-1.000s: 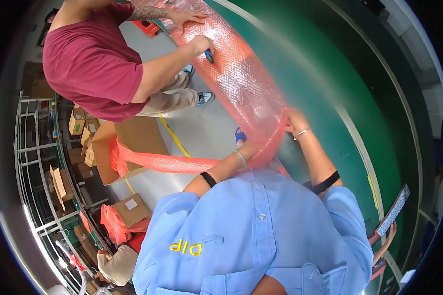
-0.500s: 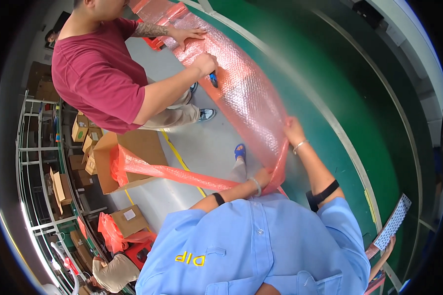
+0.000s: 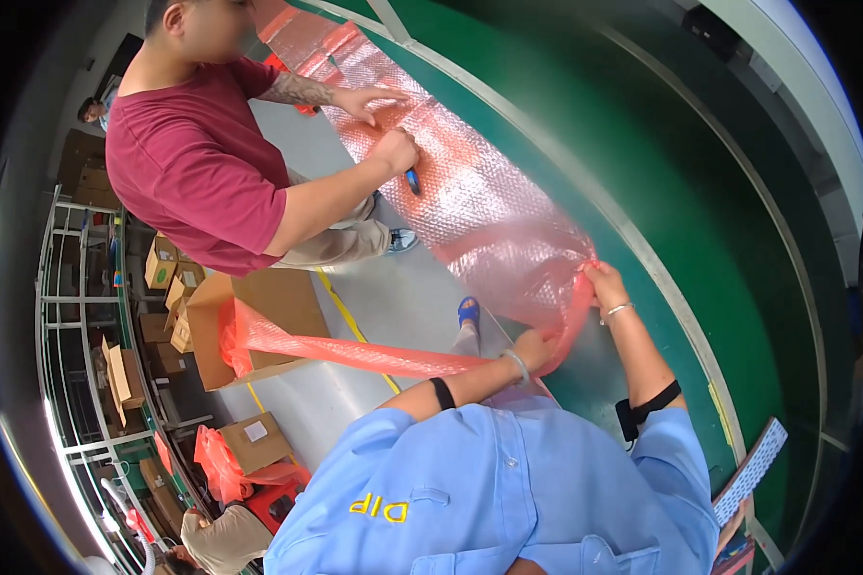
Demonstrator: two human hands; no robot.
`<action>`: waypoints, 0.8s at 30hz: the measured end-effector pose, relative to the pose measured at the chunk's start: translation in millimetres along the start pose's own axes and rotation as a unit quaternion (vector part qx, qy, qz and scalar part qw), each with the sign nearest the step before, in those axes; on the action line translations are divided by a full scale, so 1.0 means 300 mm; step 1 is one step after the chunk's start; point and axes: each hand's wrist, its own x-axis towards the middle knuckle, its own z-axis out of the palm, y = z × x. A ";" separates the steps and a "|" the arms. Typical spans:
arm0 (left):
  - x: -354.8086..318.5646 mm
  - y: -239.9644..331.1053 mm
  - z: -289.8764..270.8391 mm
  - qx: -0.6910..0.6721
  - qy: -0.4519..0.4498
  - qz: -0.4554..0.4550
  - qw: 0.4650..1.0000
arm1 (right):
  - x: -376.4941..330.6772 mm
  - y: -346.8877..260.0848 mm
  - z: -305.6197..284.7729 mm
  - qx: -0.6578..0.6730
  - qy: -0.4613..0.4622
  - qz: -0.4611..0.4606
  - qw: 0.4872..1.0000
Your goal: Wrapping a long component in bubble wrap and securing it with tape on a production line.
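I see the pink bubble wrap sheet (image 3: 470,192) stretched along the green surface (image 3: 700,240), its near end gathered at my edge. My left hand (image 3: 535,347) pinches the lower corner; my right hand (image 3: 604,284) clamps the upper one. We look mid-cut: the co-worker's hand (image 3: 396,151) holds a blue cutter (image 3: 412,180). Next, I'd say, keep it taut.

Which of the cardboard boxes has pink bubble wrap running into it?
The big open cardboard box on the floor by the person in the maroon shirt; the strip of pink bubble wrap ends inside it. The smaller boxes nearby stand apart from it.
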 end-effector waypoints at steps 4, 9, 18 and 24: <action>0.041 0.105 0.017 0.111 -0.063 0.070 0.989 | 0.161 0.036 0.006 0.161 0.048 -0.123 0.978; -0.020 0.131 -0.069 0.081 -0.124 0.078 0.986 | 0.286 0.060 -0.079 -0.050 0.164 -0.280 0.945; -0.123 0.023 -0.259 0.258 0.095 0.250 0.928 | 0.145 0.002 0.009 -0.413 0.257 -0.258 0.835; 0.112 0.120 -0.451 0.340 0.202 0.251 0.884 | 0.150 0.023 0.017 -0.454 0.264 -0.276 0.805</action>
